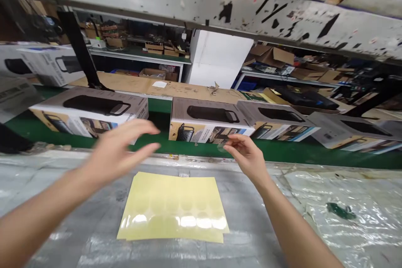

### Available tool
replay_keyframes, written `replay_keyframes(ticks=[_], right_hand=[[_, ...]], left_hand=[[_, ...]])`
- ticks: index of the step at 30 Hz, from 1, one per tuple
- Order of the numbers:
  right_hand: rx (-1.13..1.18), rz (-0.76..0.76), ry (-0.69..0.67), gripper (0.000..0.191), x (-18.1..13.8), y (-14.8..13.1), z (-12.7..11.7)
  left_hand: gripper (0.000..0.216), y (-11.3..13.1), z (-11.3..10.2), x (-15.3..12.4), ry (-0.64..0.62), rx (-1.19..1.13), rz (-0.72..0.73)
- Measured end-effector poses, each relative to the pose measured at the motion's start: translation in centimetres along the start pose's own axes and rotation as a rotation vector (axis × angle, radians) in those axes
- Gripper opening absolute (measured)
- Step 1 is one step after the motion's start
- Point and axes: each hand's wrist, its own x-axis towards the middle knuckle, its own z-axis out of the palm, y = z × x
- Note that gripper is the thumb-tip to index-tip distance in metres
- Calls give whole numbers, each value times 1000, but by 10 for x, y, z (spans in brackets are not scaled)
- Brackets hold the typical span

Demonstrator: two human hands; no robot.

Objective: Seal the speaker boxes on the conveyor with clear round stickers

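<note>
My right hand [248,157] pinches a small clear round sticker [221,148] between thumb and fingertips, just before the front lower edge of a printed carton [207,113]. Blurred by motion, my left hand [122,150] is open, thumb and fingers apart, in front of another printed carton [91,109]. Between my forearms, yellow sheets of clear round stickers [176,201] lie stacked on the plastic-covered bench. Each carton bears a picture of a black device with a handle.
More cartons [279,119] stand along the green conveyor belt [160,144] on both sides. A scuffed metal beam [188,0] crosses overhead. Black posts [78,46] rise behind the belt. Shelves with cardboard boxes [273,56] stand farther back. A green scrap [341,210] lies at right.
</note>
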Motion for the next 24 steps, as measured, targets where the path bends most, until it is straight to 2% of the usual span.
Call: replay_keyframes(ticks=[2, 4, 6, 8, 10, 14, 20, 24], right_hand=[[-110, -127, 5, 21, 18, 5, 3], [-222, -222, -21, 17, 34, 13, 5], [-302, -296, -48, 16, 48, 21, 5], [-342, -362, -73, 18, 57, 31, 5], [-365, -428, -110, 22, 63, 39, 6], [-405, -505, -170, 23, 70, 49, 12], [-539, -427, -268, 24, 80, 55, 19], [-578, -364, -179, 36, 74, 64, 18]], left_hand=[[46, 14, 42, 42, -162, 71, 117], [74, 26, 94, 84, -274, 186, 145], [74, 30, 138, 112, -348, 260, 104], [61, 26, 164, 122, -363, 289, 76], [52, 19, 172, 121, -329, 296, 83], [52, 10, 167, 113, -266, 300, 98], [48, 10, 167, 113, -254, 306, 96], [49, 6, 165, 112, -242, 310, 105]])
